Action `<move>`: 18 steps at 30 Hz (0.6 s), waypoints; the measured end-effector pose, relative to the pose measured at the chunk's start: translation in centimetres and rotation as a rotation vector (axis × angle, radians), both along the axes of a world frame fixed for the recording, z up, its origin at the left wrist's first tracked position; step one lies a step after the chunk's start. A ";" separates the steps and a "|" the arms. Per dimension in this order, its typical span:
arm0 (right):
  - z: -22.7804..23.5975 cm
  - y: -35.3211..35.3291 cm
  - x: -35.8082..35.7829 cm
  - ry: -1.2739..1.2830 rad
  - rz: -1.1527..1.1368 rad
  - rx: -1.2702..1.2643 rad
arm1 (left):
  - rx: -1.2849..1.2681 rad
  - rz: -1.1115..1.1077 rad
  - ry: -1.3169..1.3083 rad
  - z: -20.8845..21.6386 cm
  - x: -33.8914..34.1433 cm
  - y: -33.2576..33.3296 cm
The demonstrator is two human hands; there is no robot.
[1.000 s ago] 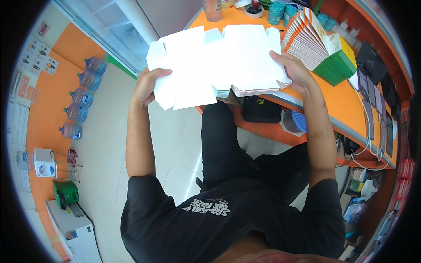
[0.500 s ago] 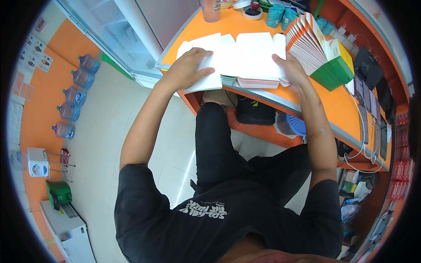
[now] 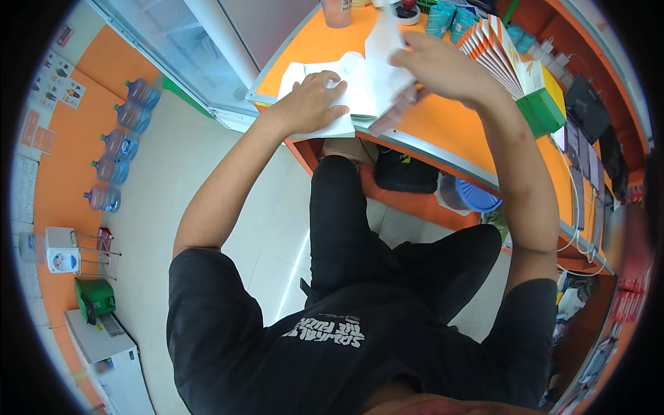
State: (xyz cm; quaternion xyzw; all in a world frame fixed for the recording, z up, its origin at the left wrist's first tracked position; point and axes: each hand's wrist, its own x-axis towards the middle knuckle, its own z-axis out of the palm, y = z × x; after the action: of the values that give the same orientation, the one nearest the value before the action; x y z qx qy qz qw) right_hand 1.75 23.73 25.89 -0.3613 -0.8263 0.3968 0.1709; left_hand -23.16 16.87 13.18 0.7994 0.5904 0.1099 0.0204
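Observation:
My left hand [image 3: 315,102] lies with fingers spread on the left part of some white die-cut card [image 3: 299,72] at the desk's near edge. Beside it my right hand [image 3: 446,67] grips the white card panel [image 3: 386,59], which stands raised on edge and is smeared by motion. Pinkish layered edges [image 3: 394,113] show at the panel's foot, tilted just over the desk edge. Whether the two card parts are joined, I cannot tell. To the right, a fanned row of orange-and-white folded cartons [image 3: 490,55] leans by a green and yellow box [image 3: 543,107].
On the orange desk [image 3: 456,128] stand a clear cup [image 3: 337,12] and teal wrapped rolls [image 3: 440,19] at the back. Tablets and cables [image 3: 577,166] lie along the right. Below are a blue basket [image 3: 477,195] and a black bag [image 3: 404,171]. Water bottles [image 3: 131,117] line the left wall.
My right hand has gone up and left, turning the right card panel and its pinkish layers from flat to upright. My left hand has stayed almost in place on the card.

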 end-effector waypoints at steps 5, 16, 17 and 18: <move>2.3 0.0 -9.7 -0.736 0.451 0.540 | -0.125 -0.079 -0.162 1.7 0.7 0.8; 2.4 -6.2 -11.9 -0.642 0.384 0.692 | -0.318 0.831 -1.214 10.3 8.8 -1.3; 2.4 -6.4 -11.9 -0.671 0.374 0.722 | -0.348 0.859 -1.191 11.5 8.9 -0.5; 1.9 -7.4 -12.6 -0.658 0.392 0.751 | -0.352 0.927 -1.159 12.1 8.0 -1.0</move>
State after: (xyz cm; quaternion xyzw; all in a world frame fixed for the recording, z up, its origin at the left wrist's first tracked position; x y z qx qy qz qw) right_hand -10.86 16.29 27.78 -0.2194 -0.9733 -0.0356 -0.0569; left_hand -15.13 15.92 25.24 0.2692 0.7691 0.4136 0.4061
